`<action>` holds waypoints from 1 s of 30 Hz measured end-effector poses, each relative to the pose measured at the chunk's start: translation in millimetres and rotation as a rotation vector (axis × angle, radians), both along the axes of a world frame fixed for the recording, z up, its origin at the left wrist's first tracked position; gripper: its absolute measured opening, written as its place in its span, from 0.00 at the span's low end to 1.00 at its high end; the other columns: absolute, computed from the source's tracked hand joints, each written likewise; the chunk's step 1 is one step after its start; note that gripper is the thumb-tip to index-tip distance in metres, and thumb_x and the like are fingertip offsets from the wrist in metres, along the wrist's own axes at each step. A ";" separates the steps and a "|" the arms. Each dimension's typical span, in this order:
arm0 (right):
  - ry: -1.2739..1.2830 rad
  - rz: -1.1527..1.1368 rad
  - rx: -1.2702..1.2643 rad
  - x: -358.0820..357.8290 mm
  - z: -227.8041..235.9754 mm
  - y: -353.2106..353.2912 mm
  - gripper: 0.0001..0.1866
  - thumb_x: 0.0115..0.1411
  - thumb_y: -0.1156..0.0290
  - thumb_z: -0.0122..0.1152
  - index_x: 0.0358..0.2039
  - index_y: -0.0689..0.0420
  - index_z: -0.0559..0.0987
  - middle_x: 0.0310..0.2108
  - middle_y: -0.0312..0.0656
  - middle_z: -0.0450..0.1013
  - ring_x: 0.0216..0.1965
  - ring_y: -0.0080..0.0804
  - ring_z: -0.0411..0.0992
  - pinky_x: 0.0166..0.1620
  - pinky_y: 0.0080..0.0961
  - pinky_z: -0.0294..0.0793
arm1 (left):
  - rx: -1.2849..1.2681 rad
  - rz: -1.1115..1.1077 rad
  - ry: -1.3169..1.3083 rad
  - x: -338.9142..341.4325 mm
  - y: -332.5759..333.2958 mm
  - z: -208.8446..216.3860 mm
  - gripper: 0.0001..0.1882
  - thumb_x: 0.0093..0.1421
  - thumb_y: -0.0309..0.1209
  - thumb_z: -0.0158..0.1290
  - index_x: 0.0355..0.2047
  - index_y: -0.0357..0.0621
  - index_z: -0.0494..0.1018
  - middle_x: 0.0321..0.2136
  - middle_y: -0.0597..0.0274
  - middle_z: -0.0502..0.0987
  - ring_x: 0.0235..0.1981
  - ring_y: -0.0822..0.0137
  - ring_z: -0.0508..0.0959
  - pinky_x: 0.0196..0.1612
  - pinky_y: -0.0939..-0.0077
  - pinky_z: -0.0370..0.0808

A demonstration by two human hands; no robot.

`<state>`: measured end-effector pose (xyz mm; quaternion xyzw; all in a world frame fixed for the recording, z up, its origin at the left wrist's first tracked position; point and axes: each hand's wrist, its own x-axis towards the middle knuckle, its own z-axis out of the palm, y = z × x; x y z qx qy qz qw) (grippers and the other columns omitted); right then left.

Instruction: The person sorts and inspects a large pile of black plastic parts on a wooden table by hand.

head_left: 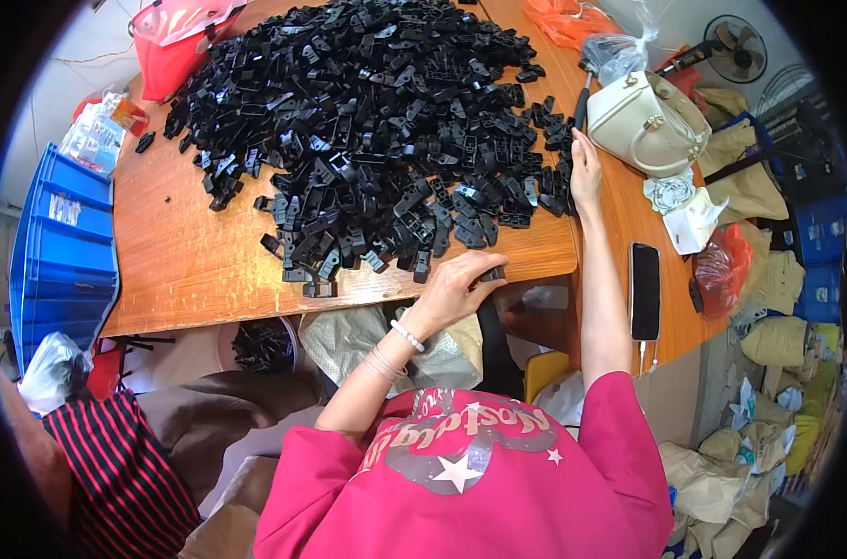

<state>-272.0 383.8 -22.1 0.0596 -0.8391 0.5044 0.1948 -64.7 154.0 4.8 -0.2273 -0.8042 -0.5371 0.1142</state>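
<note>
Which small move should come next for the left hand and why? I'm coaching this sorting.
Probably slide the black piece under the left hand off the table edge: the fingers already cover it there, while the right hand reaches into the pile.

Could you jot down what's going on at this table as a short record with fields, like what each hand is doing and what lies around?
Setting: wooden table seen from above
Main heap: black plastic parts, spread over most of the tabletop
Left hand: at the near table edge, resting on a black part
Right hand: stretched out, touching the heap's right edge
Right of heap: cream handbag, phone lying flat
Left of table: blue crate
Below table edge: bowl of black parts
</note>
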 end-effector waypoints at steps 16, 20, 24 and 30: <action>0.047 -0.484 0.715 102.8 -0.4 41.2 0.09 0.54 0.74 0.57 0.35 0.54 0.81 0.45 0.41 0.73 0.51 0.40 0.67 0.53 0.39 0.63 | 0.224 -0.004 -0.247 54.1 1.4 27.7 0.13 0.54 0.21 0.58 0.41 0.38 0.75 0.31 0.61 0.79 0.19 0.77 0.76 0.24 0.85 0.72; 0.093 -0.381 0.586 110.1 29.9 9.8 0.09 0.57 0.67 0.58 0.35 0.58 0.81 0.35 0.41 0.74 0.42 0.38 0.69 0.47 0.37 0.65 | 0.525 0.067 -0.632 67.0 -13.3 31.7 0.06 0.59 0.22 0.54 0.36 0.33 0.74 0.31 0.61 0.75 0.21 0.79 0.75 0.21 0.89 0.68; -0.069 -0.204 0.388 93.2 19.0 -1.1 0.12 0.53 0.65 0.64 0.33 0.60 0.80 0.29 0.48 0.73 0.34 0.43 0.71 0.40 0.35 0.69 | 0.546 0.062 -0.815 76.2 -26.3 40.3 0.12 0.56 0.23 0.58 0.41 0.37 0.73 0.26 0.67 0.74 0.22 0.80 0.76 0.23 0.89 0.70; 0.252 -0.217 0.485 117.1 58.4 -20.9 0.10 0.52 0.73 0.66 0.36 0.56 0.82 0.25 0.37 0.68 0.25 0.30 0.67 0.30 0.29 0.66 | 0.672 0.022 -0.832 90.3 -48.4 31.2 0.17 0.59 0.22 0.54 0.48 0.33 0.66 0.28 0.56 0.80 0.29 0.72 0.80 0.33 0.84 0.76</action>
